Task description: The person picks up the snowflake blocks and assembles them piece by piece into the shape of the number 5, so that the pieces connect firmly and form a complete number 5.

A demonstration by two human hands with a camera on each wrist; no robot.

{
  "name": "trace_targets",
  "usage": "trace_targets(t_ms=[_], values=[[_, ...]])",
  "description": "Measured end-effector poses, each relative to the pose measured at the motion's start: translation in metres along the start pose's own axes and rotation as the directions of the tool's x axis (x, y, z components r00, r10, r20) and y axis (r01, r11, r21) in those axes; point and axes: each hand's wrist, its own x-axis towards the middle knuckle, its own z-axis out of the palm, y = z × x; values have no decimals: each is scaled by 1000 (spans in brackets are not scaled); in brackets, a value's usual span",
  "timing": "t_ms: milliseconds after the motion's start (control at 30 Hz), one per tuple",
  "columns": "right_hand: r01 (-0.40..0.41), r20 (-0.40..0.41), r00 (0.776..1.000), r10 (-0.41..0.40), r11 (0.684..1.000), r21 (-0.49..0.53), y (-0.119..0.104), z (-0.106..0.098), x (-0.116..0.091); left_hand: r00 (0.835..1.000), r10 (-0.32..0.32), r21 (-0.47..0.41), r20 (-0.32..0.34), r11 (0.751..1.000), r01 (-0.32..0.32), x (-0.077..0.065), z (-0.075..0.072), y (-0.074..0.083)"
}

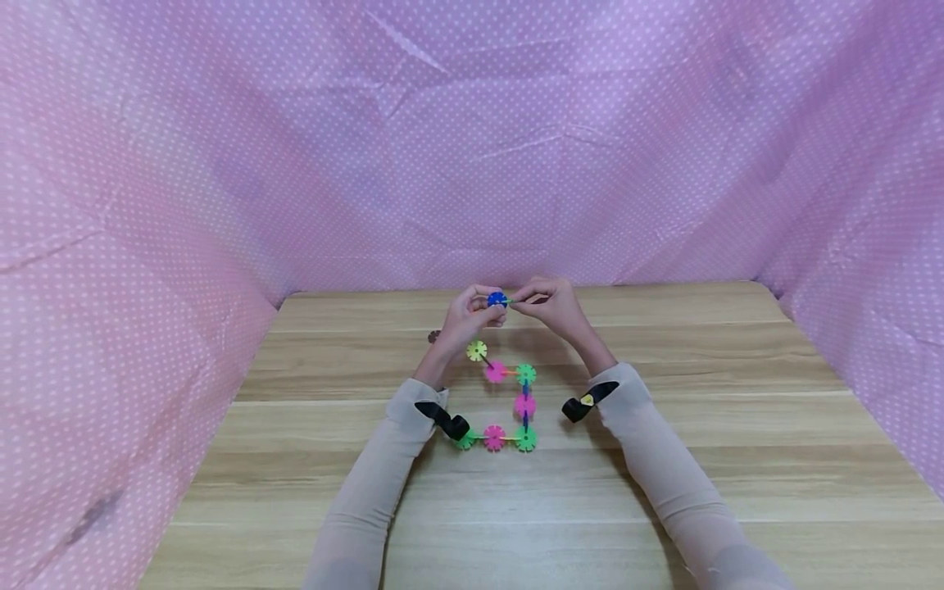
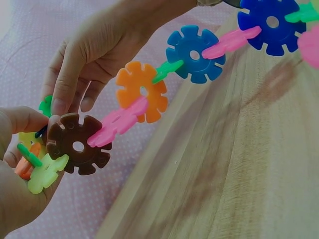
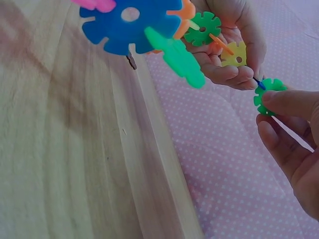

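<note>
My left hand (image 1: 466, 318) pinches a blue slotted disc (image 1: 497, 300), which shows edge-on in the right wrist view. My right hand (image 3: 299, 132) grips a green slotted disc (image 3: 271, 94) between thumb and fingers. The green disc meets the blue one at its edge; how deep their slots sit is hidden. A yellow disc (image 3: 234, 54), an orange disc (image 3: 222, 44) and another green disc (image 3: 203, 29) lie along the left palm as part of a linked chain. Beside that hand, a brown disc (image 2: 79, 144) is linked to a pink disc (image 2: 118, 121) and an orange disc (image 2: 142, 92).
The chain runs on over the wooden table (image 1: 664, 492), with a yellow disc (image 1: 477, 351), pink disc (image 1: 496, 372) and green disc (image 1: 525, 374), then bends toward the near side below the hands. A pink dotted cloth (image 1: 472, 164) hangs around the table's back and sides.
</note>
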Motion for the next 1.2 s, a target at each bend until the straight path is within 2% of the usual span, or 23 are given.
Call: trace_targets(t_ms=[233, 467, 700, 967, 1200], values=[[-49, 16, 999, 49, 999, -4, -2, 0, -1, 1000, -8, 16, -13, 1000, 8, -2, 1, 2], [-55, 7, 998, 55, 998, -5, 34, 5, 6, 999, -33, 46, -13, 998, 34, -4, -5, 4], [-80, 30, 996, 80, 997, 1, 32, 6, 7, 999, -44, 71, -31, 996, 46, -8, -14, 15], [-114, 169, 979, 114, 993, -7, 40, 16, 12, 996, -31, 124, -79, 991, 40, -17, -39, 24], [-158, 288, 945, 154, 987, -11, 42, 35, 21, 991, -39, 170, -128, 984, 61, -28, -62, 30]])
